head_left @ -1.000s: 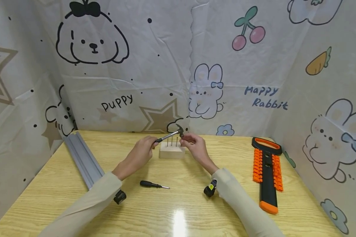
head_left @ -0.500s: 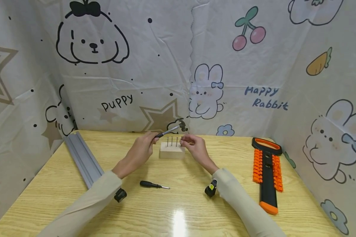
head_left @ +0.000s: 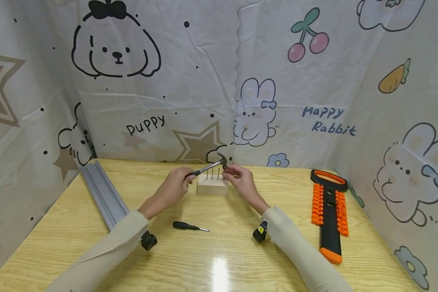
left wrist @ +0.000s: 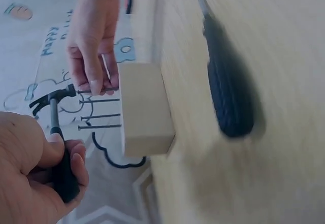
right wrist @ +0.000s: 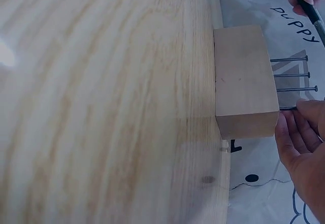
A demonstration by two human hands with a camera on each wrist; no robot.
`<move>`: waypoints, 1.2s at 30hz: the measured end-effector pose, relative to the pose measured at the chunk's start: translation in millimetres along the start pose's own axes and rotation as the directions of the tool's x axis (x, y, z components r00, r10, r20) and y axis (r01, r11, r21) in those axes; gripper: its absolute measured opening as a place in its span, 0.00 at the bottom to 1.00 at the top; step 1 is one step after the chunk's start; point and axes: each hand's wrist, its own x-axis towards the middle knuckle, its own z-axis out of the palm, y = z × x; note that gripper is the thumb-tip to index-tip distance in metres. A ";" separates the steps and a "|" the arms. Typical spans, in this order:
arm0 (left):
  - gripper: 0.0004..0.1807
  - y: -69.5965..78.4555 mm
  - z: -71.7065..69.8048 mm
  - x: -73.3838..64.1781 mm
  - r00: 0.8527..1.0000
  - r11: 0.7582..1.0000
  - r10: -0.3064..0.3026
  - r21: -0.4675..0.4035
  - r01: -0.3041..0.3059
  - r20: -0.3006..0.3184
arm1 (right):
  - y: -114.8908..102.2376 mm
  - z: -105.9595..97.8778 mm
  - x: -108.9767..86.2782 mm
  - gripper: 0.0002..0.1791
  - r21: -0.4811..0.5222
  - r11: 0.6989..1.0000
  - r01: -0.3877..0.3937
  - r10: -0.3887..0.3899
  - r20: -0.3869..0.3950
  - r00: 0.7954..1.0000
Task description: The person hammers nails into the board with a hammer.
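Note:
My left hand [head_left: 170,187] grips a small claw hammer [head_left: 207,168] by its black handle. The hammer head [left wrist: 55,98] is right at the head of a nail in the left wrist view. Thumb and fingers of my right hand [head_left: 243,183] pinch that nail [right wrist: 288,108] at the right end of a pale wooden block [head_left: 212,188]. Three more nails [right wrist: 294,75] stand upright in a row along the block's top, to the left of the pinched one. The pinched nail's upper end is hidden behind the fingers in the right wrist view.
A black-handled screwdriver [head_left: 190,226] lies on the wooden table in front of the block. At left is a long grey channel-shaped strip [head_left: 104,194], partly under the left sleeve. An orange and black ribbed tool [head_left: 329,215] lies at right. Printed cloth [head_left: 204,81] hangs behind the table.
The hammer head lifted off the nail half a second ago and is now back down at its head. My right hand has kept its pinch in the same place.

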 end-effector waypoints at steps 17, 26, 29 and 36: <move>0.28 -15.7 -25.1 -3.3 0.892 0.541 -0.282 -0.710 0.452 0.353 | -1.7 -1.1 -0.1 0.11 -0.028 1.000 -0.008 0.009 0.022 1.000; 0.27 -24.8 -30.4 -8.4 0.813 0.550 -0.424 -0.601 0.581 0.398 | -2.9 -2.0 -0.1 0.10 -0.034 0.999 -0.019 0.020 0.029 0.999; 0.28 -29.5 -32.5 -7.5 0.795 0.552 -0.464 -0.576 0.604 0.390 | -4.4 -3.1 -0.7 0.10 -0.032 0.999 -0.031 0.032 0.028 0.999; 0.27 -42.8 -30.5 -9.5 0.759 0.583 -0.522 -0.488 0.650 0.388 | -3.8 -4.0 0.9 0.10 -0.034 0.999 -0.002 0.004 0.052 0.999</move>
